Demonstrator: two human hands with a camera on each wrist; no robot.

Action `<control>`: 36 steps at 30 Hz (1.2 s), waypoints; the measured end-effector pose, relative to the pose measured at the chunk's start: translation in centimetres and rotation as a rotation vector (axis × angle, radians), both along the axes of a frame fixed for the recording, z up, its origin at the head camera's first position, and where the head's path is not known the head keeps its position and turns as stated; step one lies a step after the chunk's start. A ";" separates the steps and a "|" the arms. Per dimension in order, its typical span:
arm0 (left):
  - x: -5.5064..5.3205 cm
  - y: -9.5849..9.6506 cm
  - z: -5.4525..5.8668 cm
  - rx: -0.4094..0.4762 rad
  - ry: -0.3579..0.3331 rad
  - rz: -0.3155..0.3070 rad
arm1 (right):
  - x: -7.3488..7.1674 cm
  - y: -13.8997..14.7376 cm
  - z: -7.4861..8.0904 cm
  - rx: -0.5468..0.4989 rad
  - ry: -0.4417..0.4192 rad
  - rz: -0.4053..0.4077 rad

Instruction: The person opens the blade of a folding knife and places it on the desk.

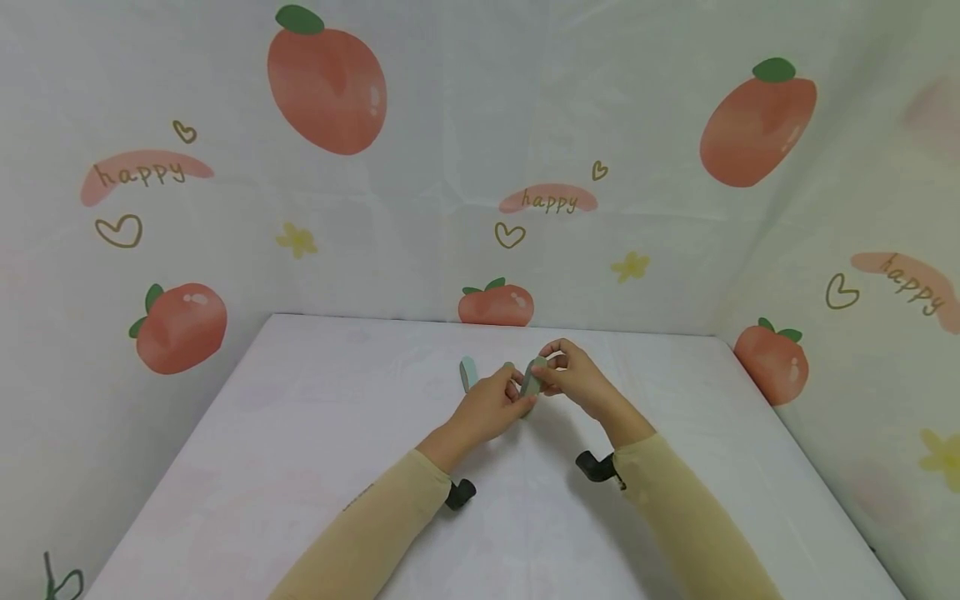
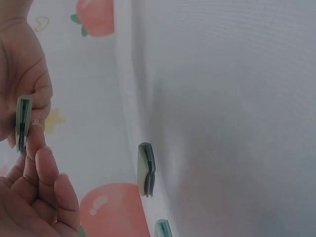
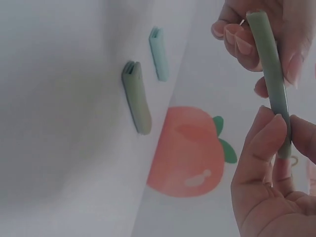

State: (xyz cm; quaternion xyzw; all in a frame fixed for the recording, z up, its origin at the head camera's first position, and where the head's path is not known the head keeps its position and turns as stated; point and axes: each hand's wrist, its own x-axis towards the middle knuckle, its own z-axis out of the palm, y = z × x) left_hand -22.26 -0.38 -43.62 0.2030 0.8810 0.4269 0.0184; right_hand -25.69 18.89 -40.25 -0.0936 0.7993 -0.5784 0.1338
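Both hands hold one slim grey-green bag clip [image 1: 532,382] above the table. My right hand [image 1: 583,387] pinches its upper end between thumb and fingertips. Lower down, my left hand [image 1: 487,407] has thumb and fingers about the other end. In the right wrist view the held clip [image 3: 270,74] shows its smooth long side; the left wrist view shows its folded end. A second grey-green clip [image 3: 137,98] lies on the table, mostly behind the left hand in the head view. Beside it, farther left, lies a mint clip [image 1: 468,374].
The white table [image 1: 315,467] runs back to a cloth wall [image 1: 420,208] printed with fruit and "happy" lettering. Similar cloth hangs on both sides. A black wrist mount [image 1: 461,494] sits at the left sleeve, another mount [image 1: 595,467] at the right.
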 end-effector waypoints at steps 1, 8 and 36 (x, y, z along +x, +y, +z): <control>0.0 -0.1 0.0 0.004 0.005 0.000 | 0.1 0.0 0.0 -0.012 0.002 0.004; 0.1 -0.5 0.4 0.010 0.016 -0.025 | 0.9 -0.3 0.3 -0.034 0.040 0.052; 0.5 -2.0 0.3 0.132 -0.105 -0.186 | 2.6 -0.3 -0.2 -0.051 0.038 0.192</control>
